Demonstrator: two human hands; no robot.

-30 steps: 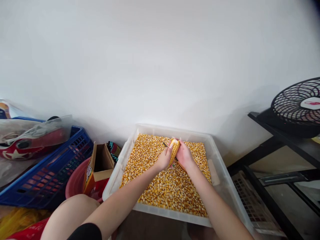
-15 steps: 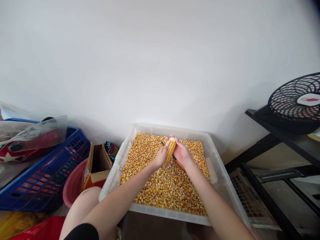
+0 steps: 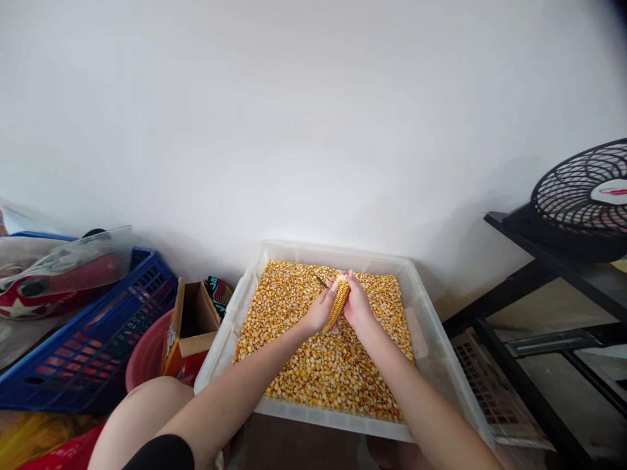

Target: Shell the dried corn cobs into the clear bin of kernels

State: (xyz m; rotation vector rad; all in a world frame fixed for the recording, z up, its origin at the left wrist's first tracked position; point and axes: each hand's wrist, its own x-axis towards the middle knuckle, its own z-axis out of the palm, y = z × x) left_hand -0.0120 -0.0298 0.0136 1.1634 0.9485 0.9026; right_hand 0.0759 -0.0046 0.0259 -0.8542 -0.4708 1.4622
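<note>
Between my two hands is a corn cob (image 3: 337, 304), tilted with its pale end up and most of its yellow kernels still on. My left hand (image 3: 320, 309) grips it from the left side, and my right hand (image 3: 358, 303) wraps it from the right, thumb near the pale top end. Below the hands spreads a thick bed of loose corn kernels (image 3: 333, 372) in a translucent plastic bin (image 3: 337, 425). A thin dark tool (image 3: 321, 281) pokes out just beyond my left hand; its kind and what bears it are hidden.
A blue crate (image 3: 98, 352) with bagged items stands at the left, beside a pink basin (image 3: 142, 349) and an open cardboard box (image 3: 198, 326). On the right, a black fan (image 3: 582, 196) sits on a black metal frame (image 3: 519, 294). A white wall (image 3: 313, 130) rises behind the bin.
The cob and both hands have shifted slightly right and down. More of the dark tool shows beyond my left hand. The camera view has moved a little.
</note>
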